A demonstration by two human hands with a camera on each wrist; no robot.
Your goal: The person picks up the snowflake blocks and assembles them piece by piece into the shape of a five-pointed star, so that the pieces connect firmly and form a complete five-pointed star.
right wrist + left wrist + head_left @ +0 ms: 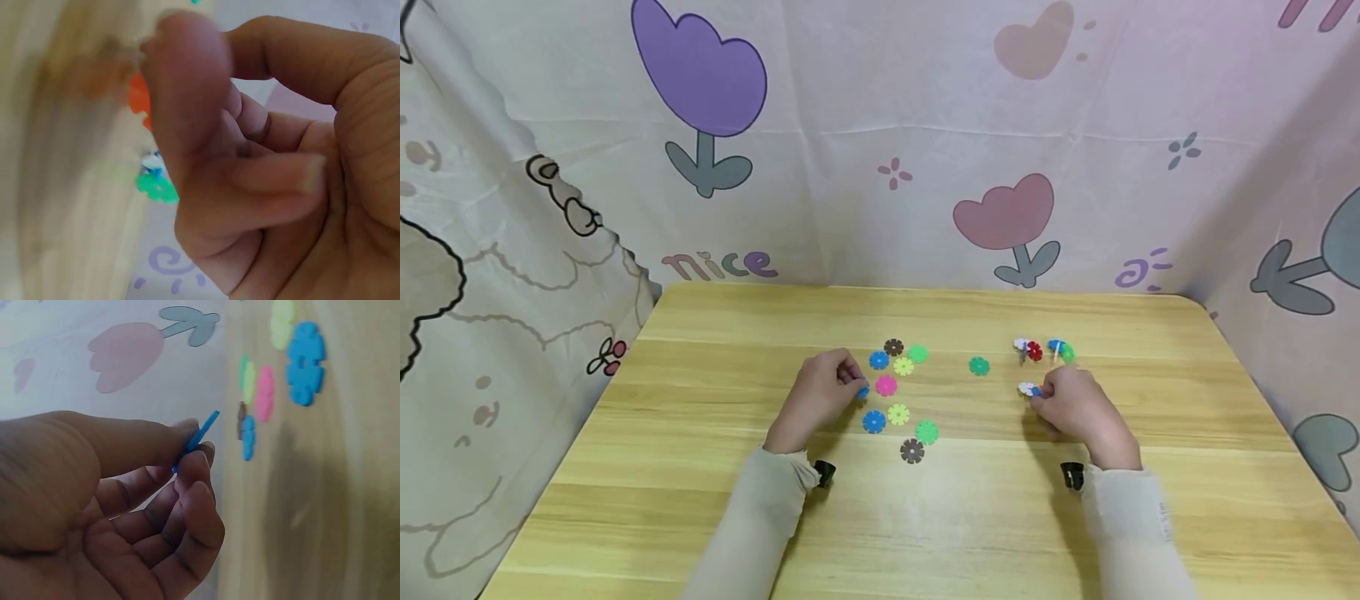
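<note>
The patterned cloth [865, 83] behind the wood-grain surface [981, 525] read "nice"; marks on the right sleeve [1127, 512] were illegible. The left hand's [818, 388] fingers pinched a blue disc [205, 430] beside a pink disc [886, 386]. The right hand [1081, 408] curled at a white-and-blue piece [1026, 389]; its grip I couldn't tell.

Left hand [817, 387]: I see thumb and fingertip pinched together, the other fingers loosely bent.
Left forearm [745, 525]: slants inward from my near edge, pale-sleeved to the wrist.
Right hand [1078, 408]: I have it well apart from the left, fingers curled.
Right forearm [1138, 542]: pale-sleeved, leaning inward.
</note>
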